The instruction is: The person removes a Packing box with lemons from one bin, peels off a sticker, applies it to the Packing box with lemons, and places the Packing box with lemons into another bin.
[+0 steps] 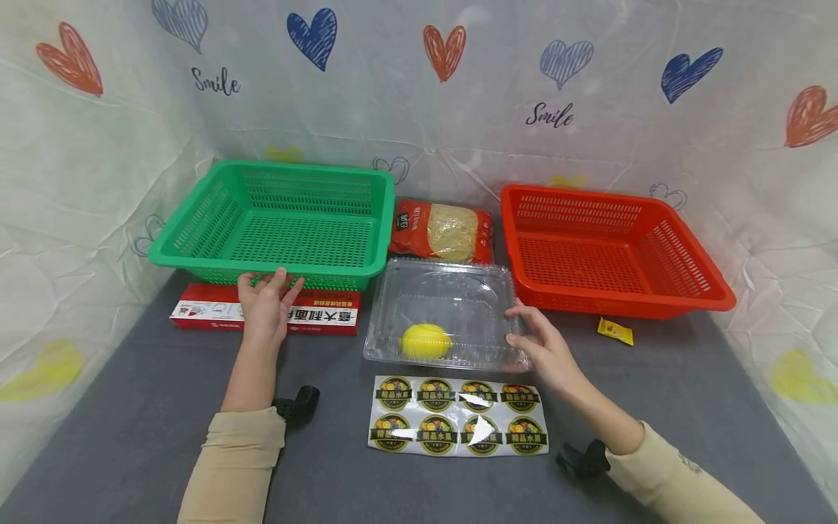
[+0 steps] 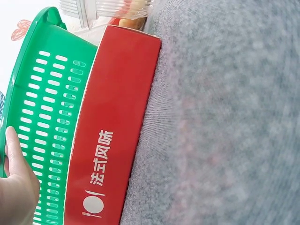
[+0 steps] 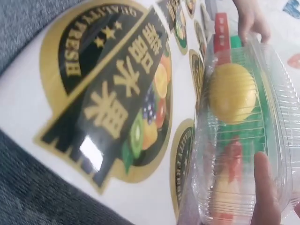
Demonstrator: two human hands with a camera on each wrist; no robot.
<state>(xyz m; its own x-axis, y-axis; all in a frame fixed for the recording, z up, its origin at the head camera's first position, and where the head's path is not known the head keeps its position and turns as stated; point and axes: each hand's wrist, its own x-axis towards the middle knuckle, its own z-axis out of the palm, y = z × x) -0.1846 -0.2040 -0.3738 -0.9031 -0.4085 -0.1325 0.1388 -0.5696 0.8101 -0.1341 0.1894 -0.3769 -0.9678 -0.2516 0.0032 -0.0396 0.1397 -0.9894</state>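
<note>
A clear plastic clamshell box (image 1: pixel 452 306) stands near the table's middle with a yellow round fruit (image 1: pixel 425 341) inside, at its front left. My right hand (image 1: pixel 546 353) grips the box at its right front corner. In the right wrist view the thumb (image 3: pixel 265 187) lies along the clear wall; the other fingers are mostly hidden. My left hand (image 1: pixel 265 302) touches the front rim of the green basket (image 1: pixel 376 271), fingers spread loosely. In the left wrist view, a finger (image 2: pixel 18 150) lies against the basket's outer side. Below that hand is a red pasta box (image 1: pixel 327 313).
A sheet of round fruit stickers (image 1: pixel 458 416) lies in front of the clear box. Behind it is a red bag of noodles (image 1: pixel 452 229). The red basket (image 1: pixel 622 302) stands at the right, with a small yellow packet (image 1: pixel 615 331) before it. A printed cloth hangs behind.
</note>
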